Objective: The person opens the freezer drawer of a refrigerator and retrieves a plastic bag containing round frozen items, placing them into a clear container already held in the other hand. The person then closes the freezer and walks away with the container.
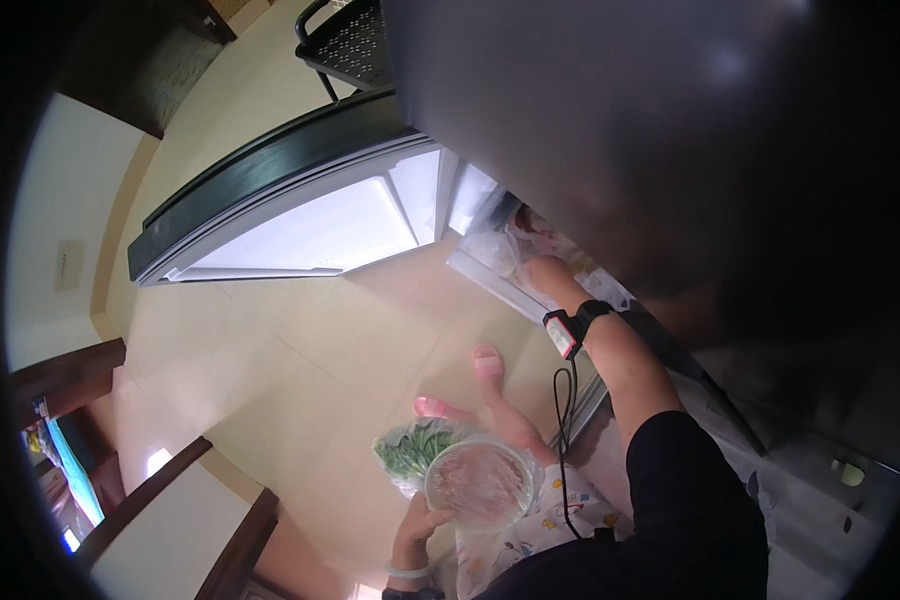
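Observation:
My left hand [420,519] grips the rim of a round, pale bowl [486,484] with a clear cover or film, and something pinkish shows through it. Against the bowl's far side is a clear plastic bag of green leafy vegetables [418,450]; whether my fingers also hold it cannot be made out. My right hand [546,271] reaches into a pulled-out fridge drawer [499,289], among crumpled plastic bags [491,253]. Its fingertips are hidden by the bags and the dark fridge front, so its grip does not show.
The refrigerator door [307,217] stands wide, its white inner side facing me. A blurred dark panel [607,112] fills the upper right. Behind the door is a black perforated trolley [349,49]. A cable [566,405] hangs from my right wrist device. Tiled floor [285,360] lies between door and feet.

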A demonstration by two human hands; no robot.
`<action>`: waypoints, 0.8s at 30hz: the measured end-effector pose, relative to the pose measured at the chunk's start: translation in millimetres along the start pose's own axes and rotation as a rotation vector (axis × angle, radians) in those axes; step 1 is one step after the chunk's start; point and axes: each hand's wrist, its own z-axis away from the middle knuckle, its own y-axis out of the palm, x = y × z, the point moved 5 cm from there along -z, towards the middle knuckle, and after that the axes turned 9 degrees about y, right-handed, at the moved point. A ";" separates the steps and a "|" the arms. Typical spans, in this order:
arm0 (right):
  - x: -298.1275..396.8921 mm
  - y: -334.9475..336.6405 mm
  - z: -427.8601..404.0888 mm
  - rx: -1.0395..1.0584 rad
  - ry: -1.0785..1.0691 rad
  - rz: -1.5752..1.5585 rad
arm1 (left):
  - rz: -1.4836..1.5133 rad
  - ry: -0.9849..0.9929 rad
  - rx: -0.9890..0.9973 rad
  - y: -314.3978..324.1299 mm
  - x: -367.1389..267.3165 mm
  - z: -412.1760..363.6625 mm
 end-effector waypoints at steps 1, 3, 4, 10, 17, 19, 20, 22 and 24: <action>-5.4 3.8 -5.8 0.000 0.042 -0.008 | 0.002 -0.002 -0.003 -1.2 1.2 0.6; -14.7 9.2 -14.4 -0.002 0.115 -0.027 | -0.003 0.000 -0.010 -2.0 4.4 1.3; -18.7 10.5 -17.2 0.002 0.155 -0.040 | -0.009 0.001 -0.013 -2.1 5.4 1.2; 0.6 10.1 -16.3 -0.035 -0.007 0.173 | -0.002 -0.007 -0.029 -1.6 7.8 3.2; 30.4 -0.4 2.5 -0.034 -0.138 0.261 | 0.040 0.025 -0.032 -0.1 8.2 2.5; 34.1 1.2 9.5 -0.037 -0.123 0.271 | 0.034 0.012 -0.028 -0.1 10.1 1.7; 37.1 0.6 11.5 -0.070 -0.136 0.302 | 0.048 0.046 -0.024 0.1 9.3 1.2; 40.8 0.7 13.3 -0.089 -0.144 0.379 | 0.046 0.014 -0.026 -0.2 12.1 1.1; 43.5 0.9 12.3 -0.034 -0.190 0.422 | 0.059 0.015 -0.026 -1.3 12.7 2.1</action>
